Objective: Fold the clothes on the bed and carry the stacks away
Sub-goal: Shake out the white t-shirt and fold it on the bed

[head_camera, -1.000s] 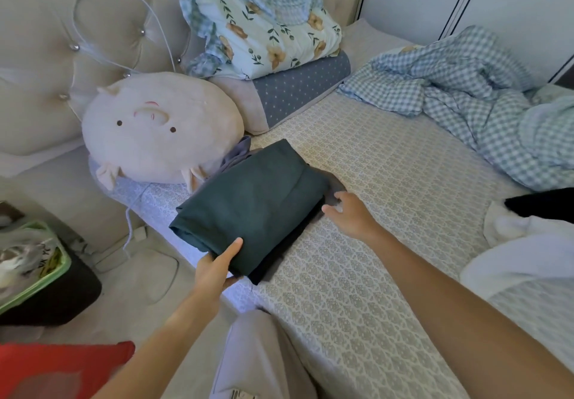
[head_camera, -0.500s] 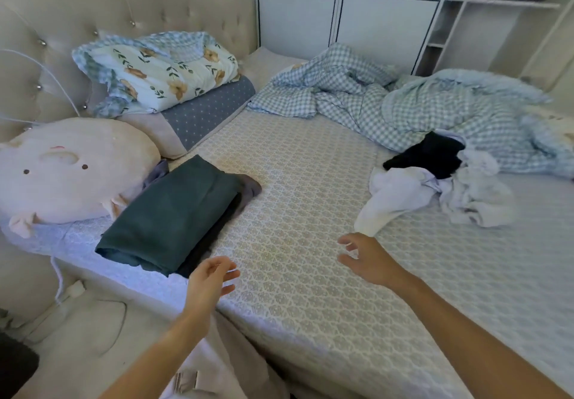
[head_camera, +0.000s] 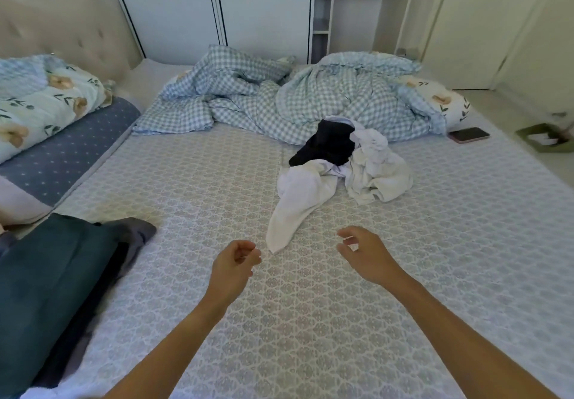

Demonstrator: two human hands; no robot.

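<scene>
While both hands hover loosely curled and empty, the white garment (head_camera: pixel 298 199) lies on the bed (head_camera: pixel 435 274), its long axis toward 1 o'clock. Its near tip sits between them, nearer the left hand (head_camera: pixel 233 263) than the right hand (head_camera: pixel 365 255).

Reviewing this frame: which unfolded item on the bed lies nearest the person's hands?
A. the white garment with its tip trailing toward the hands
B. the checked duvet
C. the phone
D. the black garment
A: the white garment trails a narrow end down between the left hand and right hand, while the black garment, checked duvet and phone lie farther up the bed.
</scene>
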